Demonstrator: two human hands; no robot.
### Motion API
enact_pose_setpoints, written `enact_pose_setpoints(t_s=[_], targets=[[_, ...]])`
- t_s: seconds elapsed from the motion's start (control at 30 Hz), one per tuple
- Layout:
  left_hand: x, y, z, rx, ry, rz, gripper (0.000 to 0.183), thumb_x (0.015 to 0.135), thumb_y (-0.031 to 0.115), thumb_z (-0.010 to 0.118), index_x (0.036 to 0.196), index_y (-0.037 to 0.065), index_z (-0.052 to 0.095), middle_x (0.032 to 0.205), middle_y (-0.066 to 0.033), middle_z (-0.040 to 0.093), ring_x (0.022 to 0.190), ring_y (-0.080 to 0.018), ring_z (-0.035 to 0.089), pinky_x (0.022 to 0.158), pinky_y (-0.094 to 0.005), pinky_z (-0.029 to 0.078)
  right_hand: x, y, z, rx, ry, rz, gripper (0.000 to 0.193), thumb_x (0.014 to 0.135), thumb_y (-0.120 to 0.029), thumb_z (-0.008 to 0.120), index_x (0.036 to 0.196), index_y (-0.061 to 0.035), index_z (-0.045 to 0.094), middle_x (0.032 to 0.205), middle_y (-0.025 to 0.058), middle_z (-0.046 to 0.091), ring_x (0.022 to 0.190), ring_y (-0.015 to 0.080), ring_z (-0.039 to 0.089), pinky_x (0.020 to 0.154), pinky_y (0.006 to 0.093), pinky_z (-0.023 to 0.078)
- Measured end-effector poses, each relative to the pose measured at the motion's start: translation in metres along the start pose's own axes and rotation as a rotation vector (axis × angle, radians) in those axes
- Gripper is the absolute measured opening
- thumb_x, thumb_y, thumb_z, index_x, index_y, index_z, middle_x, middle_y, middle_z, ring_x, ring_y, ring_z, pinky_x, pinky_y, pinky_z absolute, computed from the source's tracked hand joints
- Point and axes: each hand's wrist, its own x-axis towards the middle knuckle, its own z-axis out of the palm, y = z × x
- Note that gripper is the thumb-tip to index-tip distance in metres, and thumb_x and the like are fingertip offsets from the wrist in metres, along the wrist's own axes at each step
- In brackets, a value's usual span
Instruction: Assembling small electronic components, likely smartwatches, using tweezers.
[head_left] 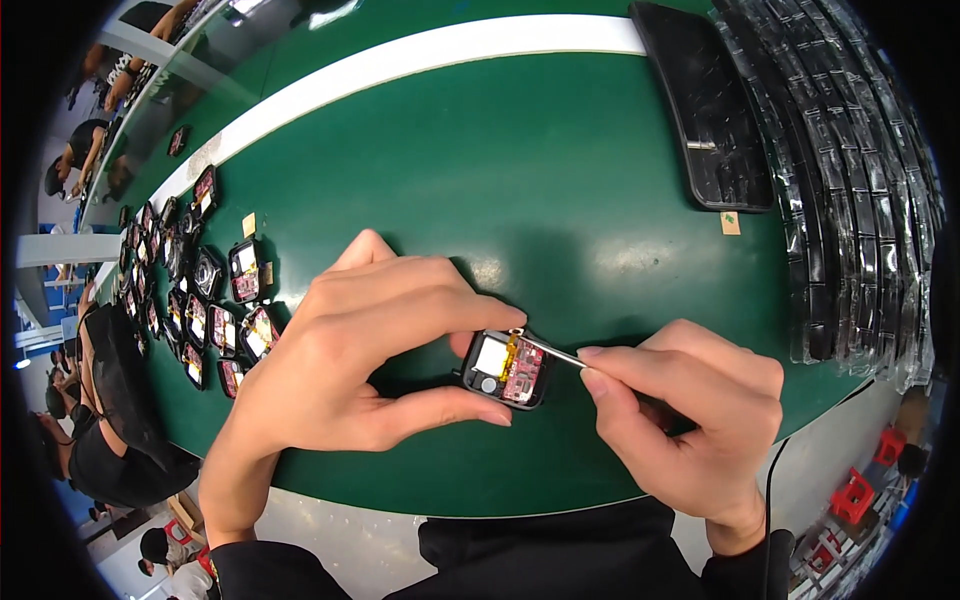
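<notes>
Grip: our left hand [345, 335] pinches an open black device [497, 368] by its edges.
Tool: our right hand [695, 410] holds a slim metal rod [557, 353], tip at the device.

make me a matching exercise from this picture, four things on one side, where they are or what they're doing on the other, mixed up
1. left hand
2. right hand
3. black tray
4. device cluster

A. lying on the green table's left side
B. holding a small open device
C. just left of the wrapped stack
D. pinching a thin metal tool

Pairs: 1-B, 2-D, 3-C, 4-A
</notes>
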Motion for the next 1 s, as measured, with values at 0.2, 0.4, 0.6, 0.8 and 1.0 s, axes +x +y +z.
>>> enact_pose_setpoints(t_s=[0.2,0.4,0.6,0.8,1.0], targets=[[0.001,0.002,0.000,0.024,0.016,-0.034,0.067,0.064,0.043,0.104,0.115,0.006,0.084,0.089,-0.0026,0.079,0.074,-0.0155,0.068,0.073,-0.0343,0.034,0.001,0.000,0.002,-0.015,0.031,-0.027,0.022,0.077,0.011,0.086,0.097,0.0059,0.081,0.072,0.0059,0.066,0.051,0.0142,0.056,0.045,0.0286,0.041],[0.003,0.003,-0.001,0.039,0.024,-0.013,0.066,0.064,0.045,0.103,0.113,0.005,0.083,0.088,-0.0031,0.078,0.073,-0.0157,0.067,0.072,-0.0336,0.035,-0.001,0.003,0.008,-0.073,0.108,-0.171,0.030,0.073,0.011,0.087,0.102,0.0068,0.082,0.074,0.0058,0.062,0.054,0.0155,0.059,0.047,0.0298,0.045],[0.002,0.002,-0.002,0.057,0.005,-0.001,0.065,0.064,0.046,0.103,0.112,0.005,0.084,0.088,-0.0039,0.080,0.075,-0.0169,0.070,0.073,-0.0342,0.035,-0.001,0.002,0.009,-0.139,0.081,-0.211,0.030,0.072,0.013,0.087,0.102,0.0072,0.081,0.073,0.0061,0.059,0.054,0.0158,0.059,0.048,0.0304,0.046],[0.000,-0.007,-0.010,-0.035,-0.055,0.020,0.066,0.067,0.048,0.102,0.114,0.004,0.085,0.096,-0.0048,0.084,0.083,-0.0182,0.074,0.076,-0.0352,0.034,-0.003,0.000,0.005,-0.001,0.044,-0.043,0.024,0.079,0.010,0.085,0.101,0.0013,0.086,0.074,0.0058,0.070,0.056,0.0126,0.063,0.050,0.0266,0.045],[0.001,-0.008,-0.011,-0.028,-0.084,0.031,0.067,0.067,0.050,0.101,0.114,0.005,0.086,0.098,-0.0043,0.084,0.086,-0.0175,0.075,0.077,-0.0348,0.033,-0.004,0.002,0.003,0.029,0.014,-0.009,0.023,0.080,0.009,0.085,0.101,0.0012,0.087,0.073,0.0053,0.071,0.055,0.0104,0.061,0.049,0.0248,0.041]])
